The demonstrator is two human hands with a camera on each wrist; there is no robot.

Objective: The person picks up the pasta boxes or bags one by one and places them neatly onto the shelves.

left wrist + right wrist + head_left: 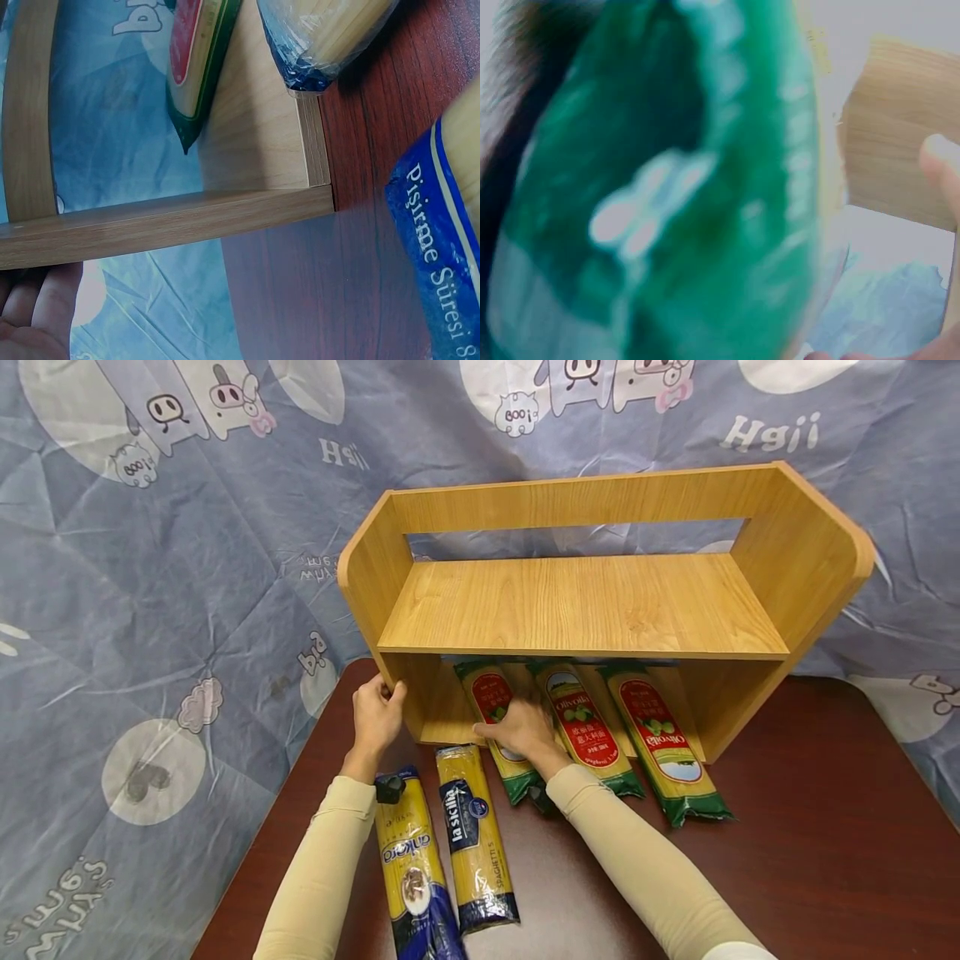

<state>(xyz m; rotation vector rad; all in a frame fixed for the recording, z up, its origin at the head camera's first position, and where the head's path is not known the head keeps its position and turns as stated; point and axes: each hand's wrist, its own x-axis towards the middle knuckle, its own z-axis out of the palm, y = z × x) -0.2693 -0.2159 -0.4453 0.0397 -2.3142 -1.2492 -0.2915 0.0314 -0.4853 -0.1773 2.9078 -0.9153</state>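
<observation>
Blurred green packet (667,247), cut-off ankara packet (408,835), left fingers (56,298) part-hidden

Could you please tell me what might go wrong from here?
The right hand is at the leftmost green-and-yellow, red-labelled plastic pasta bag, close beside the matching middle bag, so it could nudge that one askew.

Both bags jut past the front of the light-brown wooden shelf, so the beige right sleeve, near the middle bag's end, might brush it.

The left hand grips the shelf's side panel; pulling there could perhaps shift the shelf.
</observation>
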